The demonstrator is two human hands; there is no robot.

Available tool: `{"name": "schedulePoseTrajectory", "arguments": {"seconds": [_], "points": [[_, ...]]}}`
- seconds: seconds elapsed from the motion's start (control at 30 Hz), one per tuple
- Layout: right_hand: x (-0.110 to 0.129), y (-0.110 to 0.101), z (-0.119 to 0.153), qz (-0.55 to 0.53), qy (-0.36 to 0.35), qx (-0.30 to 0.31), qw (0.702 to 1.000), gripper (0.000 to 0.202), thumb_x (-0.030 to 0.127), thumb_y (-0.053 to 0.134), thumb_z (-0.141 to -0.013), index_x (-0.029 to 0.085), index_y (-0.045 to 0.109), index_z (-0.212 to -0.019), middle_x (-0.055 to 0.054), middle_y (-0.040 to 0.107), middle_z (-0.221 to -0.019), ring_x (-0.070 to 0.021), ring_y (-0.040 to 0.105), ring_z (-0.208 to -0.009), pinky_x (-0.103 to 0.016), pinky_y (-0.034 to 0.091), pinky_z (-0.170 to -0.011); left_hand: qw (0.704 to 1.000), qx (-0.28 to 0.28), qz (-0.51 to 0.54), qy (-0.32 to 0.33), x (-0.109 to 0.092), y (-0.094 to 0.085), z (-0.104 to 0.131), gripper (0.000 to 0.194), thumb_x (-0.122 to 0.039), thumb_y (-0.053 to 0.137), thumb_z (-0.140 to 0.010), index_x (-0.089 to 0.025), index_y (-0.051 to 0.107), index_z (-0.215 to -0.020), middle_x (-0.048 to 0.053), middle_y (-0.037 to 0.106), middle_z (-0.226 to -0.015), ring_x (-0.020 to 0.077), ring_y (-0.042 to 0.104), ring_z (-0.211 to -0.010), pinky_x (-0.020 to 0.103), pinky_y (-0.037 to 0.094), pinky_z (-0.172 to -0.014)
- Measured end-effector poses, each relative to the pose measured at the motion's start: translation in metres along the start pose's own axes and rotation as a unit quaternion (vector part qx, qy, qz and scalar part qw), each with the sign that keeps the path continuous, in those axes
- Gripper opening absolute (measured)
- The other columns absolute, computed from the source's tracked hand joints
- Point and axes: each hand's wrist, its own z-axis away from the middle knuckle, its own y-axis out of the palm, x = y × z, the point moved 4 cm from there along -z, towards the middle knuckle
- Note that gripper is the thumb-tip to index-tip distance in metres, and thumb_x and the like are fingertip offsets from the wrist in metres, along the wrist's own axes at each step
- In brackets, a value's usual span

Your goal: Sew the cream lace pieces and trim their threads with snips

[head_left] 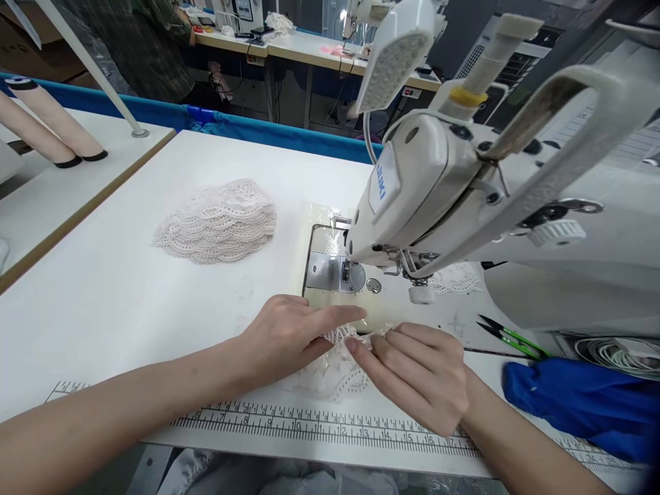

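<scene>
A piece of pale lace (333,375) lies at the front of the sewing machine's bed, partly covered by both hands. My right hand (420,375) pinches its upper edge between thumb and fingers. From the left, my left hand (289,337) grips the lace near the same edge, its index finger stretched toward the right hand and its thumb below. Just beyond the hands is the metal needle plate (327,271), under the head of the white sewing machine (407,185). The presser foot (347,270) stands over the plate with no lace visible beneath it.
A pile of lace pieces (219,223) rests left of the machine. Green-handled thread snips (513,337) and a blue cloth (577,402) lie at right. A printed ruler (309,423) runs along the front edge. Across the aisle, a person (139,48) is beside another table.
</scene>
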Motion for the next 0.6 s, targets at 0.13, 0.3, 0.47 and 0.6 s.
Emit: {"name": "schedulePoseTrajectory", "arguments": {"seconds": [0.13,0.3,0.47,0.6], "points": [[0.005,-0.008,-0.006,0.049,-0.063,-0.001,0.997,0.009,0.009,0.078,-0.075,0.017,0.073,-0.074,0.004,0.061,-0.055,-0.0077,0.054,-0.052,-0.021,0.04,-0.042,0.999,-0.025,0.009,0.034,-0.004,-0.002,0.002,0.021,-0.004,0.052,-0.087,-0.016,0.063,-0.1,-0.009,0.06,-0.053,0.0059,0.05,-0.041,0.019,0.042,-0.048],[0.006,-0.024,-0.02,-0.039,0.003,0.073,0.997,0.011,0.007,0.066,-0.084,0.016,0.072,-0.083,0.004,0.059,-0.053,-0.0076,0.05,-0.046,-0.024,0.037,-0.04,0.994,0.039,0.087,-0.058,-0.012,-0.014,-0.003,0.015,-0.011,0.058,-0.086,-0.018,0.07,-0.082,-0.006,0.063,-0.052,0.0082,0.054,-0.042,0.019,0.041,-0.042],[-0.006,-0.003,-0.01,-0.323,0.336,0.138,0.874,0.015,0.014,0.056,-0.093,0.019,0.069,-0.089,0.004,0.068,-0.064,-0.0056,0.057,-0.051,-0.018,0.043,-0.047,0.929,0.219,0.196,-0.224,-0.004,-0.008,-0.008,0.01,-0.018,0.074,-0.076,-0.025,0.074,-0.069,-0.009,0.058,-0.045,0.0068,0.043,-0.034,0.018,0.028,-0.032],[-0.018,0.036,0.016,-0.334,0.459,0.145,0.81,0.016,0.022,0.057,-0.093,0.02,0.072,-0.087,0.004,0.068,-0.065,-0.0068,0.055,-0.049,-0.02,0.042,-0.047,0.944,0.216,0.034,-0.247,0.018,0.003,-0.012,0.007,-0.016,0.072,-0.076,-0.021,0.07,-0.073,-0.008,0.055,-0.046,0.0094,0.045,-0.038,0.022,0.028,-0.037]]}}
